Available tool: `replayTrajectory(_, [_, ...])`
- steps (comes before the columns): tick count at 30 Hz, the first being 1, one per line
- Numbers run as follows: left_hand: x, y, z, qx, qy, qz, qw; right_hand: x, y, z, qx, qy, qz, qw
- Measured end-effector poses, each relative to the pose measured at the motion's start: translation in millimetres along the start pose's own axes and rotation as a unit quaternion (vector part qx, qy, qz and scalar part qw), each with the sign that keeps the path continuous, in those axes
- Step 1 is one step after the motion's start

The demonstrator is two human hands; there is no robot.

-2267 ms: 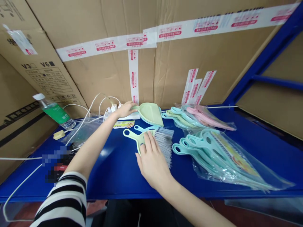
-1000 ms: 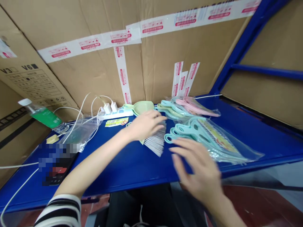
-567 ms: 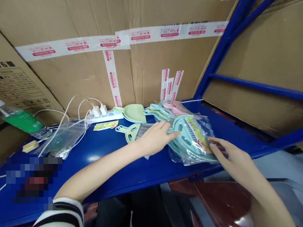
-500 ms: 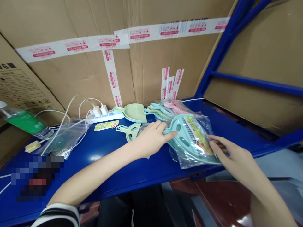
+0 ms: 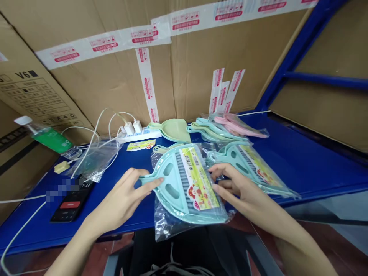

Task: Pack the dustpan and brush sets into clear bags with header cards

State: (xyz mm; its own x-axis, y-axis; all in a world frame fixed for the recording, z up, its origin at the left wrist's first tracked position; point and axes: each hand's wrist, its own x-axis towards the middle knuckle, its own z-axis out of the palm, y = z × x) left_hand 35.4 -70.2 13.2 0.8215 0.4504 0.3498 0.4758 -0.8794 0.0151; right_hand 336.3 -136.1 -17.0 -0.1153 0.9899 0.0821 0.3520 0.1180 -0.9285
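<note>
Closest to the viewer, at lower center, two bare hands hold a bagged pale aqua dustpan and brush set (image 5: pixel 169 191) up over the front edge of a blue worktop (image 5: pixel 301 168). The left hand (image 5: pixel 122 201) is at the set's left side, its fingers spread and its fingertips on the plastic beside the dustpan's handle. The right hand (image 5: pixel 238 188) grips the right edge, its fingers curled narrowly around the bag. A yellow-green label card (image 5: pixel 198 184) inside the bag shows red graphics, but its small print is too small to read. At lower left lies a black phone (image 5: pixel 71 205) with a red button on its screen, partly pixelated, and a time that seems to read 7:44. To the right of the hands lies a second bagged aqua set (image 5: pixel 244 165) with a similar label. Farther back, at center, sit a pale green dustpan (image 5: pixel 174 130), a white power strip (image 5: pixel 138 136) with two plugged-in chargers, and a small yellow card (image 5: pixel 140 145). To the left are a clear plastic bag (image 5: pixel 94 161) and a water bottle (image 5: pixel 48 138) with a green label. Bagged pink and aqua sets (image 5: pixel 218 128) lie at upper right of center. Behind everything stand cardboard cartons (image 5: pixel 94 88) sealed with white, red-printed tape; one at upper left reads "V6".
</note>
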Motion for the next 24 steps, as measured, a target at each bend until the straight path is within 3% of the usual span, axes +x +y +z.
replayTrajectory(6, [-51,-9,-10.6,0.018,0.004,-0.037,0.999,19,-9,44,0.086,-0.114,0.030,0.989])
replayTrajectory(11, [-86,-16,-9.1,0.027,0.014,-0.070,0.997,37,-4,83,0.145,-0.128,0.032,0.981])
replayTrajectory(14, [-105,-19,-6.5,0.026,0.019,-0.097,0.995,48,-3,96,0.133,-0.140,0.030,0.981])
replayTrajectory(17, [-122,-20,-5.7,0.024,0.028,-0.132,0.991,60,-12,98,0.043,-0.134,0.011,0.990])
replayTrajectory(19, [-132,-22,-5.3,0.027,0.044,-0.148,0.988,70,-24,96,-0.069,-0.096,-0.042,0.992])
replayTrajectory(21, [-141,-24,-3.8,0.030,0.055,-0.164,0.985,86,-39,94,-0.188,-0.054,-0.103,0.975])
replayTrajectory(24, [-152,-26,0.7,0.024,0.068,-0.181,0.981,124,-59,95,-0.281,-0.050,-0.166,0.944])
